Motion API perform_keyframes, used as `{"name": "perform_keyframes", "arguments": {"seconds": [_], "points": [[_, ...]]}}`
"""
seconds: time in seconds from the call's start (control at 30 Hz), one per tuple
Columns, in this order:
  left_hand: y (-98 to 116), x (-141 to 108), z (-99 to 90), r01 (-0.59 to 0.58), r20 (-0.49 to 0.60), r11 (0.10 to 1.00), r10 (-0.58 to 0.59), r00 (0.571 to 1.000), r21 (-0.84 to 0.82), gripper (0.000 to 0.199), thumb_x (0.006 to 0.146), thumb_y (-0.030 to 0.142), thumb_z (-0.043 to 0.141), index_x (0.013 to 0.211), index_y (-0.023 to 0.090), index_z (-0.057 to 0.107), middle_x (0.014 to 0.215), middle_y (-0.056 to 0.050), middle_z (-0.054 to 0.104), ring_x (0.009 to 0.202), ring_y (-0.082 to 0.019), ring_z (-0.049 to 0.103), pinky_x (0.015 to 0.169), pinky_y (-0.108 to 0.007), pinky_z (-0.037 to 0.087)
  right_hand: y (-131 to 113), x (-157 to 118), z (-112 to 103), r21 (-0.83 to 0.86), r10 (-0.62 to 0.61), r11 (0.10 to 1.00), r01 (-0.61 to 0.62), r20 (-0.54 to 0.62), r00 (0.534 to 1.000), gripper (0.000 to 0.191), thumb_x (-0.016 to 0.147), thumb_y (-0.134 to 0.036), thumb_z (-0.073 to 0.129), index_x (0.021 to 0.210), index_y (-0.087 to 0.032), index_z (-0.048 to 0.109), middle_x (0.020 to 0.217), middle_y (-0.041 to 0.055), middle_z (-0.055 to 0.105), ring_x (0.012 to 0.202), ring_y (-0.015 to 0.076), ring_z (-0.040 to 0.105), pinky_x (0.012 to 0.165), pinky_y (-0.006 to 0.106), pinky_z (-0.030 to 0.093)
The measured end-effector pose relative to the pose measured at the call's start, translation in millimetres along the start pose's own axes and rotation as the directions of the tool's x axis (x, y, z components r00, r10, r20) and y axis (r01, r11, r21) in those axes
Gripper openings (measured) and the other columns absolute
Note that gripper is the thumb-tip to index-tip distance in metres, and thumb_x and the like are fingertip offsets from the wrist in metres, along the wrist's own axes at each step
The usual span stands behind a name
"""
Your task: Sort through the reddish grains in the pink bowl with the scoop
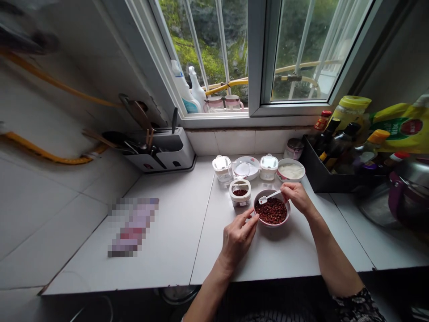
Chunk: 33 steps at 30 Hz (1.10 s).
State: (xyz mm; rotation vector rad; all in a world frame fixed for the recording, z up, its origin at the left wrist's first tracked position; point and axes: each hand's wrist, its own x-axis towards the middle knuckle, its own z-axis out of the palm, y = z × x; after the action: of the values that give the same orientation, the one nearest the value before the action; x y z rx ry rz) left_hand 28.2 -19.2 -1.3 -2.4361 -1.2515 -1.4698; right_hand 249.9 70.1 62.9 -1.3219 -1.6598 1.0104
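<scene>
**Small white plastic spoon (pixel 270 197) over pink-rimmed bowl (pixel 272 225); open-topped jar (pixel 240 201) at left**

Observed from the room, at a white tiled counter (pixel 217 255) beneath a window (pixel 295 53).

Grip: the right hand (pixel 295 198) is clenched on the spoon's handle, pinching it between thumb and fingers. The left hand (pixel 237 239) has its fingertips (pixel 254 216) at the near-left rim of the bowl; whether they grasp the rim or only rest there cannot be told.

Geometry: the spoon's long axis slants from the right hand toward the left, its scoop at the far-left edge of the bowl and pointing toward the jar. The jar stands just beside the bowl, on its far-left side, and is nearer the left hand than the right.

Contents: the bowl is filled with dark red peppercorns (pixel 271 212), probably Sichuan pepper. The jar holds a shallow layer of similar dark grains (pixel 240 192). Whether the scoop is loaded cannot be told.

Behind: two small lidded jars (pixel 221 169), a white saucer (pixel 247 164), and a bowl of white paste (pixel 291 170). A black caddy of bottles (pixel 321 174) stands to the right.
</scene>
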Motion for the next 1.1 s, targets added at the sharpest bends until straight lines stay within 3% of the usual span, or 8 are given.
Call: {"name": "perform_keyframes", "arguments": {"seconds": [0.13, 0.27, 0.33, 0.43, 0.57, 0.73, 0.93, 1.1], "points": [[0, 0, 1.3, -0.001, -0.007, 1.0, 0.001, 1.0, 0.003, 0.026, 0.096, 0.011, 0.053, 0.115, 0.02, 0.067, 0.118, -0.013, 0.07, 0.095, -0.019, 0.072, 0.077, -0.028, 0.061, -5, 3, 8, 0.072, -0.038, 0.996, 0.043, -0.077, 0.996, 0.03, 0.077, -0.038, 0.05, 0.051, -0.021, 0.05, 0.046, -0.0004, 0.053, 0.046, 0.0136, 0.049, 0.053, 0.027, 0.04], [0, -1, 2.0, -0.002, -0.015, 1.0, 0.002, 1.0, 0.006, 0.027, 0.096, 0.011, 0.052, 0.117, 0.02, 0.067, 0.118, -0.013, 0.07, 0.1, -0.02, 0.071, 0.081, -0.03, 0.061, -19, 1, 28, -0.078, -0.183, 0.982, 0.171, -0.189, 0.965, 0.034, 0.088, -0.039, 0.045, 0.059, -0.022, 0.049, 0.05, 0.0002, 0.056, 0.051, 0.0152, 0.052, 0.06, 0.029, 0.042], [0, -1, 2.5, -0.004, -0.017, 1.0, 0.004, 1.0, 0.013, 0.027, 0.096, 0.011, 0.052, 0.117, 0.021, 0.067, 0.118, -0.012, 0.07, 0.099, -0.02, 0.071, 0.081, -0.03, 0.061, -27, -1, 41, -0.284, -0.354, 0.913, 0.294, -0.187, 0.916, 0.034, 0.093, -0.034, 0.042, 0.063, -0.022, 0.049, 0.056, 0.001, 0.057, 0.058, 0.0161, 0.053, 0.066, 0.031, 0.041], [-1, -2, 3.7, -0.011, -0.025, 1.0, 0.012, 1.0, 0.021, 0.027, 0.095, 0.011, 0.053, 0.116, 0.02, 0.067, 0.117, -0.012, 0.07, 0.097, -0.02, 0.071, 0.079, -0.029, 0.062, -35, -6, 54, -0.548, -0.596, 0.682, 0.485, -0.031, 0.802, 0.031, 0.096, -0.024, 0.041, 0.067, -0.021, 0.051, 0.065, 0.0023, 0.061, 0.064, 0.0161, 0.054, 0.084, 0.035, 0.039], [-1, -1, 3.8, -0.014, -0.034, 1.0, 0.015, 0.999, 0.004, 0.027, 0.096, 0.011, 0.053, 0.116, 0.019, 0.067, 0.118, -0.012, 0.07, 0.097, -0.019, 0.071, 0.08, -0.029, 0.061, -33, -8, 50, -0.584, -0.694, 0.576, 0.571, 0.019, 0.72, 0.029, 0.097, -0.02, 0.041, 0.07, -0.02, 0.053, 0.065, 0.001, 0.06, 0.063, 0.0154, 0.053, 0.086, 0.035, 0.038], [-1, -1, 2.1, 0.0, -0.02, 1.0, 0.0, 1.0, 0.002, 0.026, 0.096, 0.011, 0.053, 0.116, 0.019, 0.067, 0.118, -0.013, 0.07, 0.098, -0.019, 0.071, 0.081, -0.029, 0.061, -17, -7, 19, -0.455, -0.62, 0.736, 0.501, -0.155, 0.769, 0.03, 0.092, -0.022, 0.045, 0.063, -0.023, 0.047, 0.058, -0.0003, 0.054, 0.061, 0.0162, 0.052, 0.069, 0.03, 0.041], [-3, -4, 2.4, -0.003, -0.002, 1.0, 0.003, 1.0, -0.005, 0.025, 0.095, 0.011, 0.054, 0.115, 0.019, 0.068, 0.118, -0.014, 0.07, 0.092, -0.018, 0.072, 0.079, -0.028, 0.061, -5, -9, 15, -0.518, -0.447, 0.761, 0.391, 0.017, 0.894, 0.033, 0.083, -0.021, 0.046, 0.053, -0.022, 0.033, 0.049, -0.0021, 0.046, 0.052, 0.0125, 0.04, 0.064, 0.029, 0.034], [-5, -5, 1.3, -0.016, -0.005, 1.0, 0.016, 1.0, 0.0, 0.026, 0.095, 0.011, 0.055, 0.117, 0.019, 0.067, 0.119, -0.013, 0.069, 0.092, -0.018, 0.072, 0.08, -0.028, 0.061, -6, -8, 24, -0.49, -0.355, 0.801, 0.343, 0.073, 0.932, 0.032, 0.081, -0.023, 0.044, 0.052, -0.021, 0.031, 0.047, -0.0022, 0.044, 0.052, 0.0116, 0.038, 0.067, 0.028, 0.033]]}}
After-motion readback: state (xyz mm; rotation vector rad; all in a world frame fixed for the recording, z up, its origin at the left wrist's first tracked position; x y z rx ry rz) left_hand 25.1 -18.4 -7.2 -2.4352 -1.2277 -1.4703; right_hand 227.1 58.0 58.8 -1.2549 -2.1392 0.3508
